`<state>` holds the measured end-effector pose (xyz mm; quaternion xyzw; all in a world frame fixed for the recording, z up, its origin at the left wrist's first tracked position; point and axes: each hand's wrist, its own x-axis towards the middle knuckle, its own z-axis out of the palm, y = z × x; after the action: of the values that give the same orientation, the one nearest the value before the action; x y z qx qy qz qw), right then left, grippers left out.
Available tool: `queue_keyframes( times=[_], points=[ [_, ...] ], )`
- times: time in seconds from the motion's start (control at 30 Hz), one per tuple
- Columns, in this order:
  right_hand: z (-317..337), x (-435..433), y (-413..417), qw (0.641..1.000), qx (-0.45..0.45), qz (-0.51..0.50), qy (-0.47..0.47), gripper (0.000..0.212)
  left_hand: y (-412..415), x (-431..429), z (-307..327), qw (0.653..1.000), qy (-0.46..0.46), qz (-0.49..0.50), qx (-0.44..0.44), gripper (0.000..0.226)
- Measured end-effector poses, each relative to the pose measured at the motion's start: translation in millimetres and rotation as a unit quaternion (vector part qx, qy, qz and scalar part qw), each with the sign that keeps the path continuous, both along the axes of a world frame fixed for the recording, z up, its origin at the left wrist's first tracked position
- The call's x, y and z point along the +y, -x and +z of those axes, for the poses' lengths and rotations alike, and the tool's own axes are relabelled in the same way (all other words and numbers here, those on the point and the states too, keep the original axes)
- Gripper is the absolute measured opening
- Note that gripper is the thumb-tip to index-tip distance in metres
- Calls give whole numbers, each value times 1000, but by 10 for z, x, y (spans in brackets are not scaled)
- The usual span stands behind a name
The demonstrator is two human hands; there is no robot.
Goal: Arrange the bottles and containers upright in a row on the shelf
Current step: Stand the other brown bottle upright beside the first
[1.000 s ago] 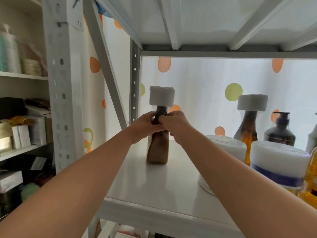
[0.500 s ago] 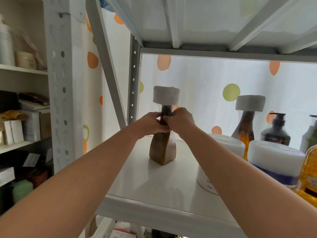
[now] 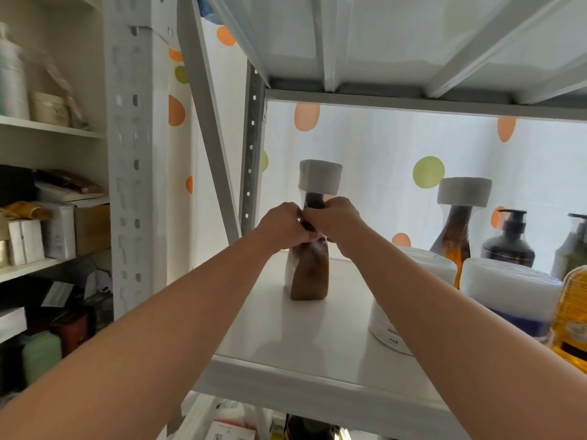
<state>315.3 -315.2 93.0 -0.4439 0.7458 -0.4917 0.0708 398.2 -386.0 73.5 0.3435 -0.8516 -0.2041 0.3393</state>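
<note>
A brown bottle (image 3: 309, 274) with a white foam cap stands upright on the white shelf (image 3: 286, 341), near its left rear corner. My left hand (image 3: 284, 225) and my right hand (image 3: 336, 223) both grip its narrow neck from either side, fingers curled round it. To the right stand a second brown foam-capped bottle (image 3: 457, 236), a dark pump bottle (image 3: 508, 246), two white tubs (image 3: 508, 293) and an amber bottle (image 3: 571, 312) at the frame edge.
A grey slanted brace (image 3: 206, 122) and perforated upright posts (image 3: 130, 173) frame the shelf's left side. The upper shelf's underside (image 3: 381, 42) hangs close overhead. A side rack (image 3: 47, 223) on the left holds boxes and jars. A dotted curtain hangs behind.
The bottle has turned a little under my hands and sits slightly farther right on the shelf. Both hands keep their hold on the neck. The view has shifted up slightly.
</note>
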Motion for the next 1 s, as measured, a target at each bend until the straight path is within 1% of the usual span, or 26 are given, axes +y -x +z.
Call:
queue_keyframes(
  times=[0.07, 0.13, 0.23, 0.33, 0.47, 0.6, 0.7, 0.8, 0.87, 0.9, 1.0],
  points=[
    [-16, -6, -32, 1000, 31, -4, 0, 37, 9, 51, 6, 999, 31, 23, -7, 45],
    [-23, -3, -17, 999, 41, -20, 16, 40, 16, 86, -7, 999, 27, 23, 27, 46],
    [-8, 6, 57, 1000, 14, -22, 14, 38, 64, 103, -75, 997, -11, -3, 70, 51],
    [27, 17, 109, 999, -34, -20, 4, 27, 79, 46, -91, 993, -69, -55, 72, 52],
    [48, -12, 105, 998, -54, -14, 0, 29, 33, -47, -55, 984, -127, -99, 72, 46],
    [81, -36, 86, 997, -77, -9, -10, 38, 62, -84, -94, 983, -130, -92, 85, 55],
    [114, -32, 88, 996, -83, -30, -16, 32, 119, -90, -119, 989, -109, -64, 74, 60],
    [97, -26, 104, 996, -82, -30, -18, 31, 164, -79, -127, 997, -61, -29, 48, 58],
    [65, -12, 129, 997, -78, -26, -12, 31, 179, -74, -121, 997, -53, -27, 56, 57],
    [52, 1, 147, 997, -76, -23, -8, 31, 177, -70, -116, 995, -66, -40, 69, 57],
    [41, 35, 189, 997, -76, -17, -4, 29, 145, -25, -110, 974, -160, -108, 117, 62]
  ],
)
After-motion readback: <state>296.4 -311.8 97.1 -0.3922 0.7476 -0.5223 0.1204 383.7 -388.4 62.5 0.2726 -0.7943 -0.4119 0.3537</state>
